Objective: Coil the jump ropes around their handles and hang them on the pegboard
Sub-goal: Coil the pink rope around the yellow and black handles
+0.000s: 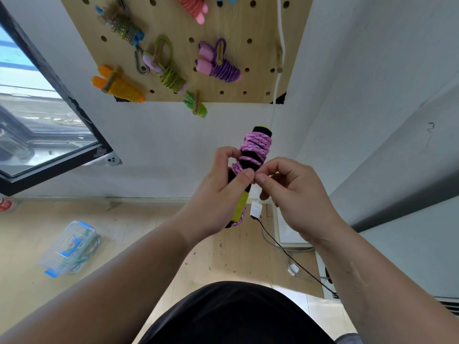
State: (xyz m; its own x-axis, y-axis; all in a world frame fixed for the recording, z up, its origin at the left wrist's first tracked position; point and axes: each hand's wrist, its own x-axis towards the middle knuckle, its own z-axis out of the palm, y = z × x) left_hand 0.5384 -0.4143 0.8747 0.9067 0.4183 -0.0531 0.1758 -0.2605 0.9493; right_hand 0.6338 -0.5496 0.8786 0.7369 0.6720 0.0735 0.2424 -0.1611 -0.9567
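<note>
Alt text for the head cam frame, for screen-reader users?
Two hands hold a pink jump rope coiled around its black-and-yellow handles: the left hand grips the bundle, the right hand pinches the cord. Above, a wooden pegboard holds other coiled ropes; a clear plastic box sits on the floor.

Head camera looks steeply down, close, facing the pegboard (178,45).
</note>
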